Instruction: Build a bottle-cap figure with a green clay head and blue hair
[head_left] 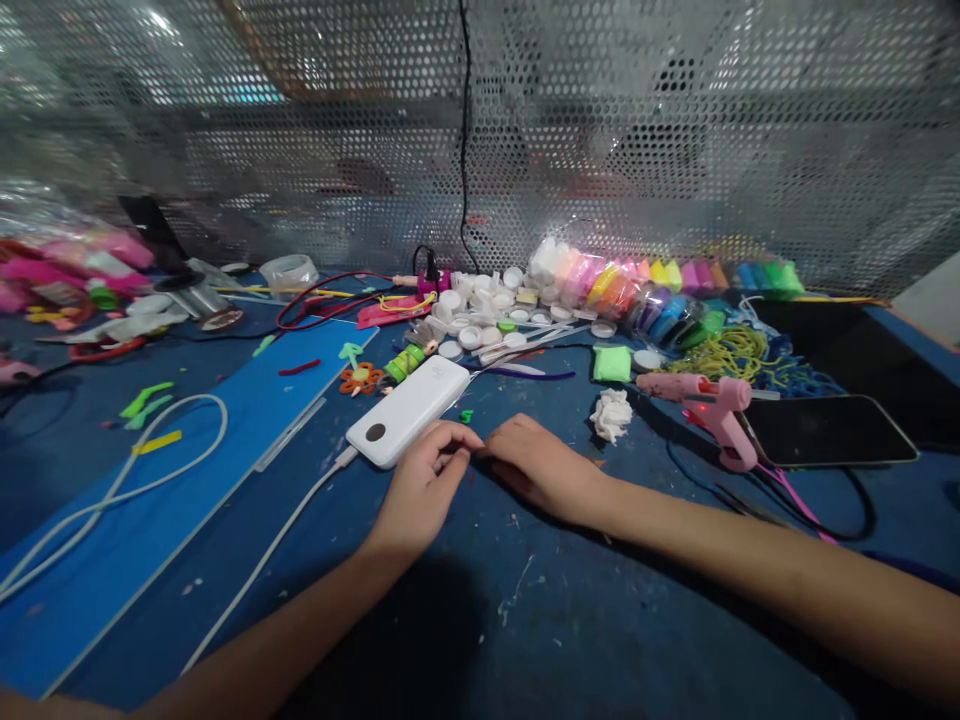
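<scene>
My left hand (pixel 427 480) rests on the dark blue table just below a white power bank (pixel 409 410). Its thumb and index finger are drawn together; whatever lies between them, if anything, is too small to make out. From the right, my right hand (pixel 544 465) meets it at the fingertips, palm down with curled fingers. Those fingers are partly hidden, and so is anything under them. A tiny green piece (pixel 466 416) lies just above the fingertips. To the right sit a crumpled white lump (pixel 611 415) and a bright green clay block (pixel 612 363).
A pink glue gun (pixel 709 405) with a red light stands beside a dark phone (pixel 832 430). A white cable (pixel 281 545) runs from the power bank. Farther back are white lids (pixel 487 300), coloured clay packs (pixel 660 280) and yarn (pixel 727 350). A blue board (pixel 225 440) lies left.
</scene>
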